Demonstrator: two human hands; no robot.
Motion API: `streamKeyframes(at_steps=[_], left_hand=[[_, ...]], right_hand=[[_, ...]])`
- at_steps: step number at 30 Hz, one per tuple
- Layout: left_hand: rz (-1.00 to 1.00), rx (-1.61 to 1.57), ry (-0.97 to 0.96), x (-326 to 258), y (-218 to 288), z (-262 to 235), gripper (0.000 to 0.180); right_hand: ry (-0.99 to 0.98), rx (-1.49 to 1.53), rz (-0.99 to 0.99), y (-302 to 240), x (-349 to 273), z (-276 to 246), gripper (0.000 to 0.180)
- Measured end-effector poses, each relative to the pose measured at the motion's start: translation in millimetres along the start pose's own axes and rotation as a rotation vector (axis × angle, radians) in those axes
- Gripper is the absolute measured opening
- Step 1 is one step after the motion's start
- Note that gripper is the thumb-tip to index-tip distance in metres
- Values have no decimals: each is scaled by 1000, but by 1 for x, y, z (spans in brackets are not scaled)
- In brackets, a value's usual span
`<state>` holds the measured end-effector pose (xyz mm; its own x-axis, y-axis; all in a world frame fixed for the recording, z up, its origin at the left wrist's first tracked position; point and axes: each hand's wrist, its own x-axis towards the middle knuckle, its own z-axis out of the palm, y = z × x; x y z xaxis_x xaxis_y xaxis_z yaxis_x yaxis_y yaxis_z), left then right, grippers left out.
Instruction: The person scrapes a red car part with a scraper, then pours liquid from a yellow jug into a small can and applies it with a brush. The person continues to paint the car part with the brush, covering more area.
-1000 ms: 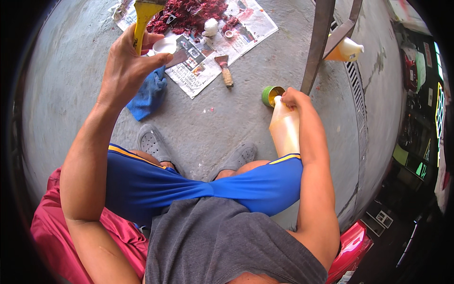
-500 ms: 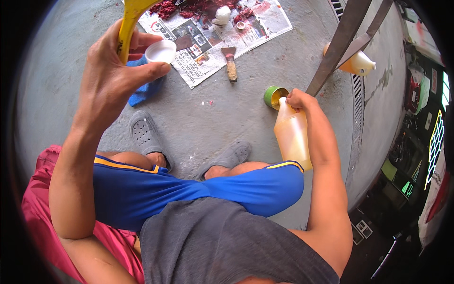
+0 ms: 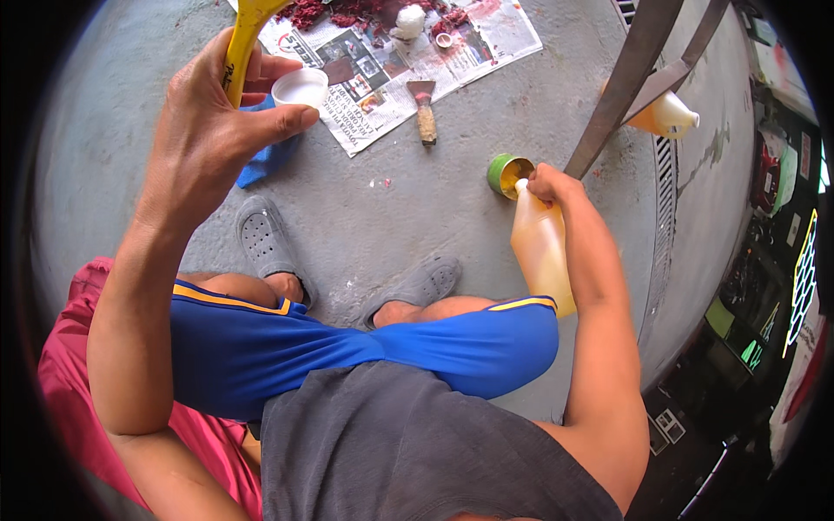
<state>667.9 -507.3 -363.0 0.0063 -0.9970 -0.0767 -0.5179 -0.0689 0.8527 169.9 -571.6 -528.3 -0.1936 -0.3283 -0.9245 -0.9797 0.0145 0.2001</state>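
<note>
My left hand (image 3: 208, 130) is raised and grips a yellow handle (image 3: 246, 35) together with a small white cap (image 3: 300, 87) pinched between thumb and fingers. My right hand (image 3: 556, 187) holds a translucent bottle of orange liquid (image 3: 540, 252) tilted, its neck at the mouth of a small green tin (image 3: 506, 172) on the concrete floor. I sit with both knees bent, grey clogs on my feet.
A newspaper sheet (image 3: 382, 52) with dark red crumbs, a putty knife (image 3: 425, 108) and a small white bottle (image 3: 408, 19) lies ahead. A blue cloth (image 3: 265, 161) is beside it. A slanted metal bar (image 3: 625, 82), a second orange bottle (image 3: 665, 115) and a floor drain (image 3: 665, 217) are right.
My left hand with the yellow handle and white cap has risen closer to the camera. The view shifted forward; the right hand keeps the bottle tipped at the green tin.
</note>
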Motion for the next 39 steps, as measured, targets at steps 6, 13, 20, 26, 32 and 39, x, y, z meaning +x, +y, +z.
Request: streamKeyframes(at_steps=[6, 13, 20, 26, 32, 39], left_hand=[[23, 19, 16, -4, 1, 0, 56], [-39, 26, -14, -9, 8, 0, 60], [-3, 78, 5, -6, 10, -3, 56], [27, 96, -33, -9, 5, -9, 45], [-62, 67, -15, -13, -3, -14, 47], [-66, 73, -14, -18, -9, -11, 57]], right_hand=[[-20, 32, -42, 12, 11, 0, 24], [20, 82, -46, 7, 2, -2, 25], [81, 118, -94, 4, 2, 9, 27], [109, 56, -136, 13, 0, 15, 28], [42, 86, -14, 11, -12, 11, 28], [70, 121, -9, 7, -20, 7, 27]])
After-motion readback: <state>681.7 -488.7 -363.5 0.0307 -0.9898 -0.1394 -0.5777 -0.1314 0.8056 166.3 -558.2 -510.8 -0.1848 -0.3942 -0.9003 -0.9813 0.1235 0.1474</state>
